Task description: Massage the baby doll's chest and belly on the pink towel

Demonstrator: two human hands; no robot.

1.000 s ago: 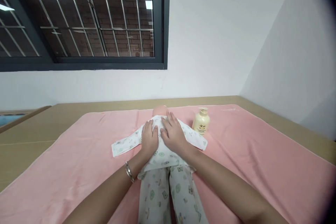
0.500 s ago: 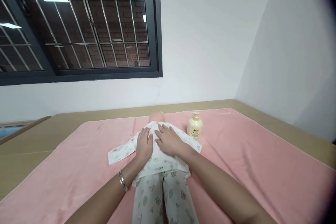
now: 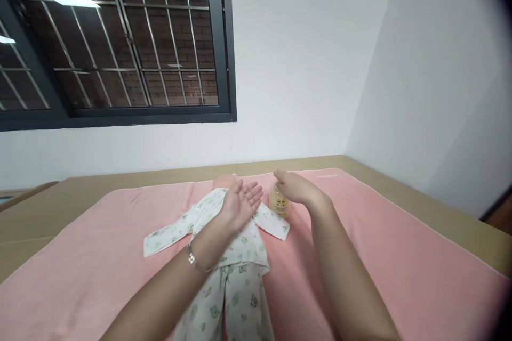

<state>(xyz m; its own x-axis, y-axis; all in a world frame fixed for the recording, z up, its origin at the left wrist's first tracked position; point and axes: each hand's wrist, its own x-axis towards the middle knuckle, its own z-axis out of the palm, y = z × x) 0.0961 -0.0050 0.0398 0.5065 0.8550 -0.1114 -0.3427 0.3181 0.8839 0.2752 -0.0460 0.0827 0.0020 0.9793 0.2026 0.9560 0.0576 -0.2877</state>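
On its back lies a baby doll [image 3: 224, 181] in a white long-sleeved top [image 3: 247, 242] and matching trousers [image 3: 204, 303] with small green prints. My left hand [image 3: 240, 205] is over the doll's chest, palm turned up, fingers spread, holding nothing. Beside the doll's shoulder stands a pale yellow pump bottle [image 3: 279, 201] with a face printed on it. Over its top is my right hand [image 3: 298, 187], fingers stretched out and slanting down. The pump head is hidden under that hand, so whether it is pressed cannot be seen.
A pink sheet [image 3: 100, 245] lies under the doll and bottle, with light creases. Around it runs a tan padded surface [image 3: 92, 186]. A white wall [image 3: 296, 64] and a dark-framed barred window [image 3: 140, 53] stand behind.
Both hands have left the doll's chest. My left hand has turned palm up and moved towards the bottle; my right hand has gone right onto the bottle's top. The view has shifted slightly right.
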